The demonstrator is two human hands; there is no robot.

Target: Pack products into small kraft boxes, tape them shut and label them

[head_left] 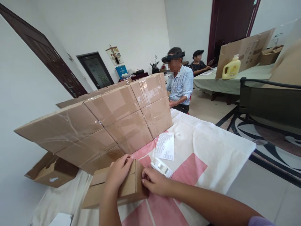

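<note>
A closed brown cardboard box [127, 188] lies on the cloth-covered table in front of me. My left hand [119, 172] rests across its top, with the fingers together and bent over the far edge near the right corner. At the box's right end is my right hand [151, 180], its fingers curled into a pinch against the side. What is between those fingertips, if anything, is hidden. Just beyond my right hand sits a white tape dispenser [161, 167]. Behind it, a white sheet printed with small rectangles [165, 146] lies flat.
Taped cardboard boxes [122, 113] form a wall along the table's far side. An open carton [56, 171] stands at the left. Beyond the wall sits a person in a checked shirt [181, 83]; another person [198, 64] is farther back. A yellow jug [231, 68] stands on another table.
</note>
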